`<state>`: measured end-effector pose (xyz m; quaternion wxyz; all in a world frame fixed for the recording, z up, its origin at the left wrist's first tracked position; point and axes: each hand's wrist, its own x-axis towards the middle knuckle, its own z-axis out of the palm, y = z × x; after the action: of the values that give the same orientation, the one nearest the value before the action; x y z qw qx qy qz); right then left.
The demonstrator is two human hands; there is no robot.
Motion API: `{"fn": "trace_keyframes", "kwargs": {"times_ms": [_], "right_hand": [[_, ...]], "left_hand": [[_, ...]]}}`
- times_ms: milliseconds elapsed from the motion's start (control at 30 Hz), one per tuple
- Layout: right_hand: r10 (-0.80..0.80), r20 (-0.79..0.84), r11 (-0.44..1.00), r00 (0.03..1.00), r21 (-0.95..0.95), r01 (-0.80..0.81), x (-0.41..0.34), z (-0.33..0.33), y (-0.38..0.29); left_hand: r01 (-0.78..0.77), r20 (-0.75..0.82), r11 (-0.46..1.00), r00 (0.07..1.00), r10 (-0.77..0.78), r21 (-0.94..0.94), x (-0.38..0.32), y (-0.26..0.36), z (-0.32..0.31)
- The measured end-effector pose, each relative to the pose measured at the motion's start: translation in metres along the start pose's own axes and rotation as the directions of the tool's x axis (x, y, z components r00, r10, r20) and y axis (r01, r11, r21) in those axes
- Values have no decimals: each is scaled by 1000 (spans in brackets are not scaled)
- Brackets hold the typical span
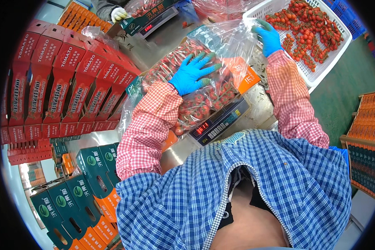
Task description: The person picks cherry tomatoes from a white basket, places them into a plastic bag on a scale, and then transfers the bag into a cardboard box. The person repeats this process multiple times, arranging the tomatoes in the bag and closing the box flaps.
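My left hand [193,73], in a blue glove with greenish fingertips, lies flat with spread fingers on clear plastic film over a carton of cherry tomatoes [200,106]. My right hand [267,37], gloved alike, pinches the gathered edge of the clear plastic film [237,40] at the carton's far right, beside the white crate. An orange carton flap [246,75] sticks out under the film. The carton rests on a digital scale [220,120] with lit red digits and a keypad. The carton's floor is hidden by the tomatoes.
At right stands a white perforated crate [328,67] of vine tomatoes. Red cartons [59,90] are stacked at left, green and orange cartons [90,193] below them. Across the metal table [143,51], a co-worker's gloved hand [118,14] touches another carton on a second scale [159,23].
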<state>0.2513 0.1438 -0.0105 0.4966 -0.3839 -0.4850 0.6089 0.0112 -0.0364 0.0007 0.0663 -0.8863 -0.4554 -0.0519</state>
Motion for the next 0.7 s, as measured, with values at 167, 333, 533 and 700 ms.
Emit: {"fn": "trace_keyframes", "kwargs": {"times_ms": [167, 333, 533, 700], "right_hand": [[82, 159, 949, 984, 290, -126, -109, 58, 3], [-382, 630, 284, 676, -616, 734, -141, 103, 33], [-99, 448, 775, 889, -525, 351, -110, 100, 38], [-104, 448, 761, 888, -539, 361, -113, 106, 24]], "left_hand": [[82, 47, 960, 996, -72, -268, 22, 2, 11], [270, 227, 922, 951, -210, -277, 27, 0, 9], [368, -312, 830, 800, -512, -419, 30, 2, 8], [248, 40, 262, 793, -608, -933, 27, -4, 11]]}}
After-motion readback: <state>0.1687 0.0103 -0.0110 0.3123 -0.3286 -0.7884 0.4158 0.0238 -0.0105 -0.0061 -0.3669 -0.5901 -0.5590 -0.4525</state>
